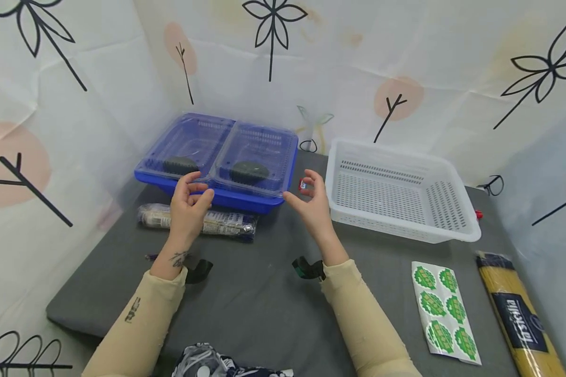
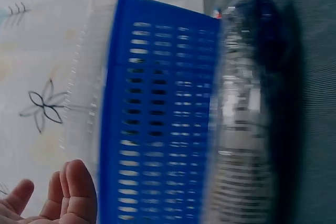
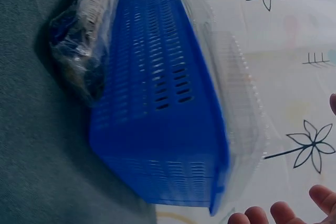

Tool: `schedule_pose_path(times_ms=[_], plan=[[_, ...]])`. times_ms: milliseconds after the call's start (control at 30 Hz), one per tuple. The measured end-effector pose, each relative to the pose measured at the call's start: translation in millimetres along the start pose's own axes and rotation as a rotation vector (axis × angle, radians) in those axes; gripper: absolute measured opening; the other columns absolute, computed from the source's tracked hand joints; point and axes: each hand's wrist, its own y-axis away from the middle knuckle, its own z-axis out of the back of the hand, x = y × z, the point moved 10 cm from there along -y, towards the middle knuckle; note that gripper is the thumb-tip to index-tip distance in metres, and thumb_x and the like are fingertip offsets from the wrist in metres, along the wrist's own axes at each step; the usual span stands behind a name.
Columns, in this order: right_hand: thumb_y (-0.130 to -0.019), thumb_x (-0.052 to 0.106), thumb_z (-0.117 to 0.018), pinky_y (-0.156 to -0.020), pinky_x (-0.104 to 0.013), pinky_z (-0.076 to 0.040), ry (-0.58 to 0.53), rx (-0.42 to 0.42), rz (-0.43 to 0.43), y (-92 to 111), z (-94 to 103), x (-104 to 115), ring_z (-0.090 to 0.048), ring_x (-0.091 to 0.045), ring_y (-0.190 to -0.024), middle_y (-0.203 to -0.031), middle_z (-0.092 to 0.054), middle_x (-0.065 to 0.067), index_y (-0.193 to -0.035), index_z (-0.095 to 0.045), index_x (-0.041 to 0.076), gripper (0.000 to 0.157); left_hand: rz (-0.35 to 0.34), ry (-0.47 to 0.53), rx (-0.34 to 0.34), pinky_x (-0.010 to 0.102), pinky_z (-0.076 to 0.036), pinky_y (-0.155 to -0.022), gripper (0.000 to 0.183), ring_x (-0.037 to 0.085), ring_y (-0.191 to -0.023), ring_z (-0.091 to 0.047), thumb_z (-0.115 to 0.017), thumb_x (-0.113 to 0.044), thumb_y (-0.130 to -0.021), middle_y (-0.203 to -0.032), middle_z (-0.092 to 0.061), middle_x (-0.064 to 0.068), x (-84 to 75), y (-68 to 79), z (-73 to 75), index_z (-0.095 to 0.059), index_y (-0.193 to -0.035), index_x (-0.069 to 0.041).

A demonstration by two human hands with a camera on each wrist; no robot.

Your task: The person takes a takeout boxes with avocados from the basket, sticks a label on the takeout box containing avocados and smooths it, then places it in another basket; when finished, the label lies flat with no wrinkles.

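Observation:
My left hand point(image 1: 188, 207) hovers at the near edge of a blue plastic basket point(image 1: 226, 198), its fingers loosely bent with nothing between them. By the basket's near right corner is my right hand point(image 1: 313, 207), thumb and fingers spread apart, also holding nothing. Two clear plastic containers point(image 1: 259, 139) sit side by side in the top of the basket. A dark oval object point(image 1: 249, 172) shows through the right one, and another dark object point(image 1: 180, 165) through the left. Whether any fingertip touches the basket or containers cannot be told. In the right wrist view, fingertips point(image 3: 255, 216) show beside the containers.
A plastic-wrapped packet point(image 1: 226, 224) lies before the blue basket. To the right stands a white perforated basket point(image 1: 382, 217), with a sheet of green round stickers point(image 1: 445, 314) and a pack of spaghetti point(image 1: 519, 314) nearer me. A patterned cloth backdrop point(image 1: 339, 63) closes off the table's point(image 1: 254, 293) far side.

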Motion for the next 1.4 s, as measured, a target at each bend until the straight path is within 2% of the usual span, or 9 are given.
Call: schedule_pose_path(times_ms=[167,300,433,533,633,800,1000,1267,1400], plan=[[-0.073,0.028,-0.069,-0.077,-0.036,-0.042,0.02,-0.016,-0.006,-4,-8.2,-13,-0.039,-0.024,-0.104,-0.124,-0.033,-0.006,-0.13,-0.029,0.022,0.07,0.154,0.108,-0.092,0.024,-0.05,-0.061,0.054,0.014,-0.066,-0.057,-0.057,-0.02,-0.084,-0.094,-0.047,0.006,37.6,2.0,10.5,-0.026,-0.128,-0.013],[-0.071,0.028,-0.071,-0.076,-0.034,-0.04,0.05,-0.026,-0.006,-9,-17.6,-20,-0.036,-0.029,-0.104,-0.124,-0.03,-0.011,-0.131,-0.027,0.022,0.075,0.233,0.188,-0.167,0.029,-0.051,-0.06,0.061,0.018,-0.062,-0.057,-0.062,-0.024,-0.08,-0.093,-0.047,0.009,57.0,0.7,18.0,-0.022,-0.127,-0.02],[-0.069,0.03,-0.072,-0.074,-0.034,-0.04,0.084,-0.035,-0.015,-13,-25.4,-24,-0.035,-0.031,-0.105,-0.127,-0.026,-0.013,-0.133,-0.024,0.02,0.081,0.253,0.253,-0.218,0.029,-0.051,-0.055,0.064,0.018,-0.058,-0.058,-0.066,-0.023,-0.077,-0.088,-0.049,0.011,69.0,-1.8,23.0,-0.024,-0.125,-0.023],[-0.068,0.032,-0.073,-0.074,-0.035,-0.04,0.108,-0.044,-0.016,-17,-29.1,-25,-0.035,-0.032,-0.106,-0.129,-0.023,-0.012,-0.134,-0.024,0.019,0.083,0.255,0.258,-0.223,0.029,-0.051,-0.053,0.065,0.018,-0.057,-0.058,-0.068,-0.023,-0.075,-0.085,-0.051,0.01,80.3,-6.3,24.0,-0.026,-0.124,-0.023],[-0.067,0.032,-0.073,-0.078,-0.036,-0.041,0.13,-0.048,-0.017,-21,-32.3,-25,-0.036,-0.03,-0.105,-0.131,-0.02,-0.012,-0.133,-0.024,0.021,0.083,0.231,0.278,-0.217,0.03,-0.05,-0.05,0.066,0.021,-0.057,-0.058,-0.07,-0.023,-0.074,-0.082,-0.052,0.01,104.4,-16.4,26.0,-0.026,-0.124,-0.024],[-0.064,0.031,-0.075,-0.087,-0.039,-0.038,0.183,-0.055,-0.031,-27,-35.8,-25,-0.033,-0.025,-0.11,-0.131,-0.019,-0.01,-0.132,-0.025,0.026,0.085,0.183,0.251,-0.232,0.032,-0.05,-0.048,0.072,0.024,-0.057,-0.058,-0.073,-0.029,-0.069,-0.084,-0.053,0.013,138.0,-29.7,30.1,-0.025,-0.123,-0.028],[-0.061,0.029,-0.078,-0.088,-0.042,-0.038,0.253,-0.056,-0.089,-33,-38.5,-25,-0.027,-0.025,-0.117,-0.131,-0.017,-0.01,-0.132,-0.024,0.03,0.089,0.174,0.251,-0.232,0.033,-0.05,-0.048,0.073,0.024,-0.058,-0.058,-0.073,-0.031,-0.068,-0.086,-0.053,0.014,146.7,-32.2,29.0,-0.025,-0.123,-0.029],[-0.061,0.031,-0.077,-0.084,-0.045,-0.04,0.34,-0.017,-0.158,-39,-41.9,-28,-0.024,-0.03,-0.121,-0.134,-0.017,-0.011,-0.134,-0.018,0.042,0.094,0.184,0.238,-0.223,0.03,-0.051,-0.048,0.07,0.022,-0.058,-0.058,-0.071,-0.031,-0.07,-0.086,-0.052,0.013,133.9,-27.2,27.5,-0.025,-0.122,-0.029],[-0.061,0.038,-0.076,-0.089,-0.051,-0.033,0.435,-0.007,-0.181,-40,-41.3,-27,-0.024,-0.032,-0.122,-0.136,-0.021,-0.011,-0.134,-0.015,0.043,0.095,0.195,0.224,-0.225,0.03,-0.051,-0.049,0.07,0.022,-0.059,-0.058,-0.071,-0.031,-0.07,-0.086,-0.053,0.012,131.7,-26.6,27.5,-0.025,-0.122,-0.029]])
